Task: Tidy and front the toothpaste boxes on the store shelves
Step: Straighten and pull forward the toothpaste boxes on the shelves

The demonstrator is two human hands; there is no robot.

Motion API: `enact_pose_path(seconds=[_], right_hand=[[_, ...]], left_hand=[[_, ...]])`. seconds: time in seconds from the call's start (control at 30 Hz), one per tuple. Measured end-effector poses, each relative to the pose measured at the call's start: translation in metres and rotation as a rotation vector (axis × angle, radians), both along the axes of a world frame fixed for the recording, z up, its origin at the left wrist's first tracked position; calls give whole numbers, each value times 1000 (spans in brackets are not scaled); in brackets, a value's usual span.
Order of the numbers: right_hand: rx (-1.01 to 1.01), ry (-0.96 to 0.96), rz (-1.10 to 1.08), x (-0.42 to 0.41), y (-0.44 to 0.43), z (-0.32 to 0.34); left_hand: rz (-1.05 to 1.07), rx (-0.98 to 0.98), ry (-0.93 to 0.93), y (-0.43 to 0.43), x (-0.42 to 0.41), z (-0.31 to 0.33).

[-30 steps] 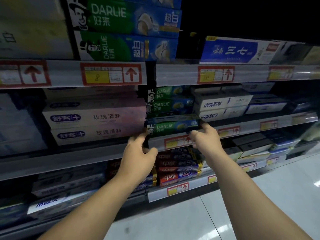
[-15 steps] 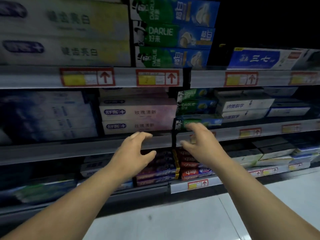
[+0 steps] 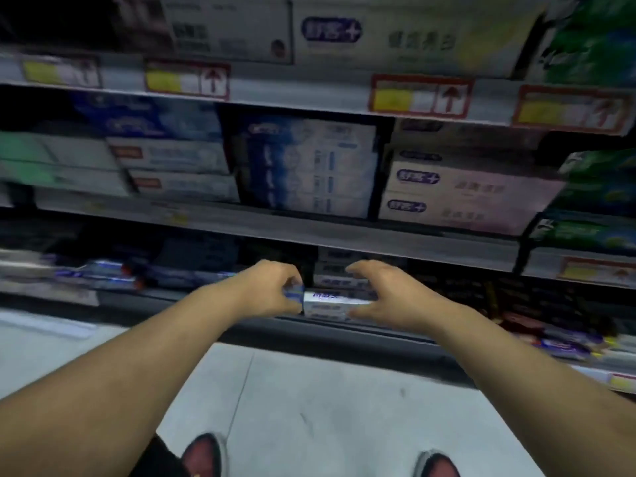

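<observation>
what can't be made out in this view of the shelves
Head view:
Price tags: motion blur, numbers unreadable.
White box: both ends hidden by the left hand and right hand; the right hand's grip is unclear.
Shoes: cut off by the bottom edge.
Green boxes: cut off by the right edge.

A white-and-blue cardboard toothpaste box [image 3: 335, 303] lies at the dark shelf's [image 3: 385, 331] front edge, between left hand [image 3: 272, 291] and right hand [image 3: 390, 295].

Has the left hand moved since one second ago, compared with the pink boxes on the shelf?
Yes. The left hand went down one shelf and leftward from the pink boxes; now it grips a white-blue box.
</observation>
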State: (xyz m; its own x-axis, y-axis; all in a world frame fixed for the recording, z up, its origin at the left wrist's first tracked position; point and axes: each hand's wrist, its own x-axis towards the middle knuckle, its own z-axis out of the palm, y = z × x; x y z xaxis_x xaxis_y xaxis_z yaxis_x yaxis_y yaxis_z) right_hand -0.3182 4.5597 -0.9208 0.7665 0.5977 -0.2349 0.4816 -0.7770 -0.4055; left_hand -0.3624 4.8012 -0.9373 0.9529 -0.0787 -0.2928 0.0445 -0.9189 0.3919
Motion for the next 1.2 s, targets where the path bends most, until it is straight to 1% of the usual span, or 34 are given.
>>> enact_pose_path(seconds=[0.07,0.17,0.23,0.3,0.4,0.5,0.57,0.63,0.73,0.83,0.93,1.07,1.2], right_hand=[[16,54,-21,6,29,-15],[91,187,-160,16,66,-38],[150,315,-252,23,85,-57],[191,401,-342,29,101,-74],[227,450,-467,36,119,-92],[309,470,-581,41,132,-104],[379,470,-640,44,135,-110],[394,462,-647,46,135,-110],[397,494,-609,46,129,-107],[448,475,-623,45,126,-106],[479,524,-635,39,125,-98],[524,553,-639,31,117,-79],[642,570,-679,18,98,-45]], left_hand=[[88,16,49,38,-4,-12],[274,-21,118,86,-5,-26],[396,-40,119,111,-4,-35],[481,-84,120,125,-2,-42],[558,-220,192,134,5,-50],[602,-339,228,138,11,-57],[617,-380,269,140,14,-62],[625,-412,287,138,17,-62],[670,-430,244,140,19,-60],[719,-425,169,144,17,-56],[739,-451,135,142,9,-51],[800,-564,77,135,-2,-40],[817,-693,-1,121,-15,-19]])
